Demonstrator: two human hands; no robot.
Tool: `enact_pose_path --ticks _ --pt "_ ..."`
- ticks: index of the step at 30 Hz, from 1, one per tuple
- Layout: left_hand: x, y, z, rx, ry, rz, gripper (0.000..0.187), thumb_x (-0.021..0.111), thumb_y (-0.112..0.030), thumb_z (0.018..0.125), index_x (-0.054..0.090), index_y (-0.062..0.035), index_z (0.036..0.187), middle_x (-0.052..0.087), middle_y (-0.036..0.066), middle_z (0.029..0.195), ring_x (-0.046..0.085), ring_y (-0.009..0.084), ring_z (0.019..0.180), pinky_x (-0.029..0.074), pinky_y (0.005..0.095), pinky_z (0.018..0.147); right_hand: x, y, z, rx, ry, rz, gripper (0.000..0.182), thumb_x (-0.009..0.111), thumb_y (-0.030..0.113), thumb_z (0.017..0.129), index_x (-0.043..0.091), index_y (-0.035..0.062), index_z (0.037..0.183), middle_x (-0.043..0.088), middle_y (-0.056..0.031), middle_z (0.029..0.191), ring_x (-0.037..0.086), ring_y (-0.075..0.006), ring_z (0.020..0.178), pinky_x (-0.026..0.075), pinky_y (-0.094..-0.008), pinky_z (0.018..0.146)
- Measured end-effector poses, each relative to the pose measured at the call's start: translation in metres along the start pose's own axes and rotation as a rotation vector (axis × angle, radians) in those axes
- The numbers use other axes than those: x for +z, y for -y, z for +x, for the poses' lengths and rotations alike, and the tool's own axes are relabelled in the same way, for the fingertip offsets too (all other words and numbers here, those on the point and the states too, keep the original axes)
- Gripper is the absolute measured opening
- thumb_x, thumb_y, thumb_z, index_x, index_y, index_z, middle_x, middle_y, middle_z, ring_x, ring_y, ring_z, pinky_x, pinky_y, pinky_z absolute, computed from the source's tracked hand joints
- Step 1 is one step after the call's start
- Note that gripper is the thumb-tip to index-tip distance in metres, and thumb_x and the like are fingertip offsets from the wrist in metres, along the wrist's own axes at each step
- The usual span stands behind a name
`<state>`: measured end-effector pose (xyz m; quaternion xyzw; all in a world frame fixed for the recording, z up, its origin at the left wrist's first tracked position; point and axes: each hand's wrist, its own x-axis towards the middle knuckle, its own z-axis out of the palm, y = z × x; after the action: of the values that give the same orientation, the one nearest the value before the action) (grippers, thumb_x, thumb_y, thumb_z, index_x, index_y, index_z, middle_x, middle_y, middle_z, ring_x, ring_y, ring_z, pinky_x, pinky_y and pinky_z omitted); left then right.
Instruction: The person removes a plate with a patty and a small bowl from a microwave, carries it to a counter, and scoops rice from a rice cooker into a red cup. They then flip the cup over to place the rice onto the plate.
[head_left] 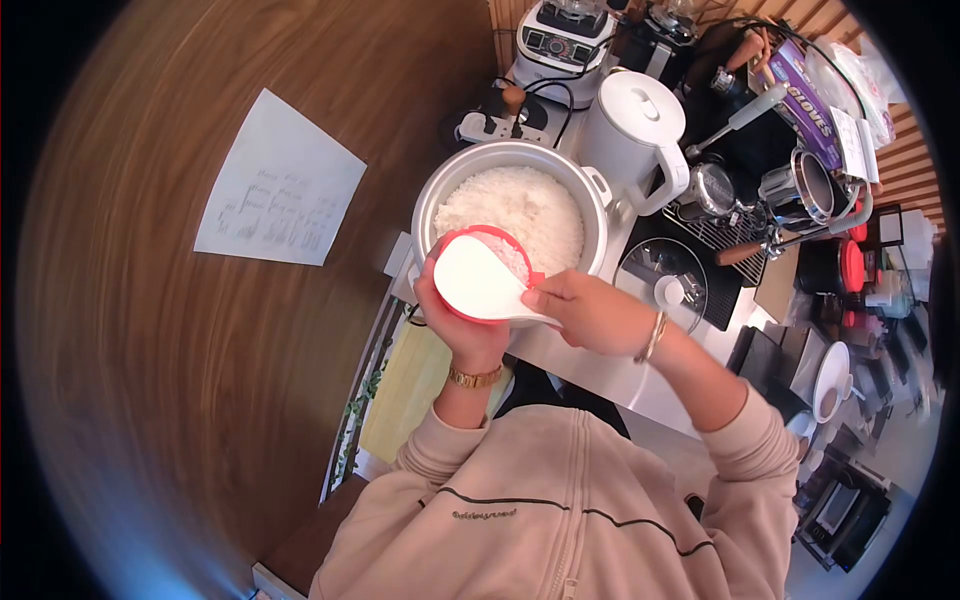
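My left hand (470, 337) is wrapped round a red bowl (497, 233), holding it over the near rim of the rice pot. Some white rice shows inside the bowl. My right hand (590, 312) grips the handle of a white rice paddle (475, 277), whose broad blade lies across the top of the bowl and covers much of it. Behind them stands the silver-white pot (431, 196), filled with cooked rice (520, 205). The pot's near edge is partly hidden by the bowl and my hands.
Right of the pot stands a white electric kettle (632, 122). A glass lid (663, 282) with a white knob lies on the counter (580, 355). A blender base (563, 50) and a power strip (500, 128) are behind. On the wooden wall at left hangs a paper sheet (280, 190).
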<state>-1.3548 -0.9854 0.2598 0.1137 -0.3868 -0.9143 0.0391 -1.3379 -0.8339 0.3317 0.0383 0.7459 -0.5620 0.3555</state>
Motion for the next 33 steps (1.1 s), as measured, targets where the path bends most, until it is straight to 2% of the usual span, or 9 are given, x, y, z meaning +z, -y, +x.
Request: enact_pose_path --ticks 4,8,16,18,20,25,26,29,33 --pt "0.003 -0.008 0.004 -0.072 0.026 -0.062 0.046 0.032 -0.036 0.093 0.056 -0.0025 0.114 0.059 0.010 0.114 0.056 0.0222 0.106 0.044 0.0368 0.092 -0.009 0.002 -0.013 -0.058 0.040 0.046 0.041 0.044 0.029 0.098 0.054 -0.0011 0.072 0.043 -0.0012 0.056 0.042 -0.0098 0.050 0.037 -0.0273 0.047" --pt "0.008 -0.017 0.005 -0.051 -0.019 -0.106 0.046 0.032 -0.035 0.092 0.055 -0.0015 0.113 0.059 0.012 0.112 0.056 0.0235 0.106 0.043 0.0377 0.092 0.001 0.005 -0.027 -0.021 -0.133 0.177 0.042 0.045 0.030 0.097 0.054 -0.0031 0.073 0.044 -0.0048 0.057 0.041 -0.0142 0.051 0.039 -0.0302 0.052" --pt "-0.001 -0.008 0.002 0.104 0.075 0.073 0.048 0.033 -0.037 0.092 0.056 -0.0020 0.115 0.059 0.010 0.115 0.055 0.0228 0.109 0.044 0.0384 0.093 0.013 -0.005 0.003 -0.254 -0.040 -0.146 0.042 0.043 0.030 0.097 0.054 -0.0046 0.077 0.050 -0.0120 0.062 0.048 -0.0231 0.058 0.044 -0.0378 0.064" --pt "-0.004 -0.005 0.003 0.104 0.037 0.065 0.047 0.033 -0.036 0.092 0.054 -0.0021 0.117 0.058 0.010 0.117 0.055 0.0235 0.109 0.043 0.0388 0.094 0.002 0.003 0.007 -0.167 0.049 -0.178 0.040 0.043 0.031 0.097 0.055 -0.0042 0.080 0.053 -0.0134 0.064 0.050 -0.0251 0.059 0.045 -0.0382 0.065" --pt "-0.001 -0.007 0.005 0.086 0.003 0.030 0.047 0.034 -0.036 0.092 0.053 -0.0021 0.119 0.057 0.011 0.119 0.055 0.0244 0.110 0.043 0.0392 0.095 -0.010 0.025 0.006 0.157 0.181 -0.078 0.038 0.045 0.031 0.096 0.056 -0.0034 0.084 0.056 -0.0154 0.066 0.052 -0.0282 0.060 0.046 -0.0386 0.065" --pt "-0.008 -0.041 0.029 0.009 -0.056 -0.138 0.049 0.037 -0.037 0.091 0.051 -0.0021 0.123 0.054 0.012 0.124 0.051 0.0264 0.115 0.041 0.0411 0.100 -0.021 0.016 -0.008 -0.142 -0.145 -0.300 0.029 0.047 0.028 0.093 0.056 0.0000 0.090 0.061 -0.0175 0.071 0.060 -0.0325 0.065 0.048 -0.0391 0.063" --pt "-0.017 -0.051 0.030 -0.043 -0.080 -0.163 0.050 0.038 -0.037 0.090 0.051 -0.0022 0.123 0.054 0.011 0.126 0.049 0.0289 0.119 0.039 0.0470 0.101 -0.027 0.012 -0.010 -0.168 -0.252 -0.366 0.027 0.048 0.026 0.092 0.056 0.0004 0.091 0.062 -0.0177 0.072 0.062 -0.0327 0.067 0.048 -0.0394 0.063" --pt "-0.055 -0.065 0.025 -0.047 0.089 -0.205 0.051 0.040 -0.043 0.091 0.049 -0.0056 0.125 0.053 0.011 0.126 0.047 0.0319 0.120 0.031 0.0575 0.105 -0.038 -0.010 0.002 -0.100 -0.580 -0.960 0.013 0.051 0.015 0.086 0.056 0.0052 0.092 0.064 -0.0176 0.070 0.065 -0.0332 0.066 0.051 -0.0417 0.058" --pt "-0.078 -0.071 0.000 -0.114 0.132 -0.282 0.051 0.040 -0.044 0.092 0.049 -0.0068 0.125 0.053 0.011 0.125 0.047 0.0311 0.122 0.028 0.0580 0.107 -0.024 -0.010 0.022 -0.171 -0.610 -1.201 0.006 0.055 0.009 0.079 0.057 0.0057 0.084 0.063 -0.0140 0.064 0.065 -0.0296 0.058 0.052 -0.0383 0.051"
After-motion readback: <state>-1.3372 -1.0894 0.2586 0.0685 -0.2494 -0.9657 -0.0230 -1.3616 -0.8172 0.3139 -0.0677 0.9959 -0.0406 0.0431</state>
